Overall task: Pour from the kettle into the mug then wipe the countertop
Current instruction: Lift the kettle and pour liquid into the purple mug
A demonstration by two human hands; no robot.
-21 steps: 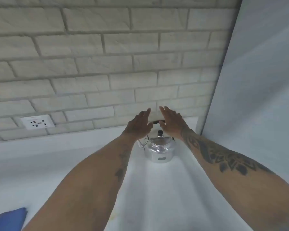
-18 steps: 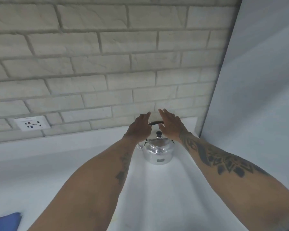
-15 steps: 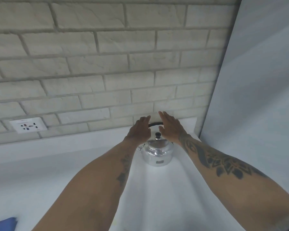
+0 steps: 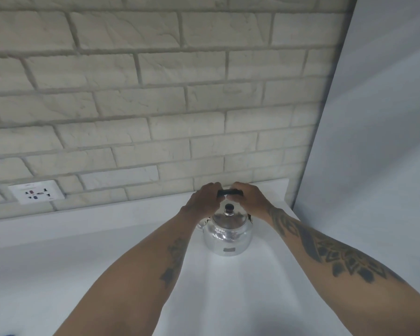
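Gripping the black handle of the kettle, left hand and right hand are both curling closed around it, kettle sitting on the countertop.

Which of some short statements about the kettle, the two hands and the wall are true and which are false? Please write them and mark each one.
1. Both hands are closed on the kettle's black handle. True: the left hand and the right hand grip the handle from either side.
2. The kettle is tilted and pouring. False: the kettle stands upright on the countertop.
3. A mug stands beside the kettle. False: no mug is in view.
4. A wall socket is on the brick wall, to the left of the kettle. True: the socket sits low on the wall.
5. The kettle's lid is off. False: the lid is on, its dark knob up.
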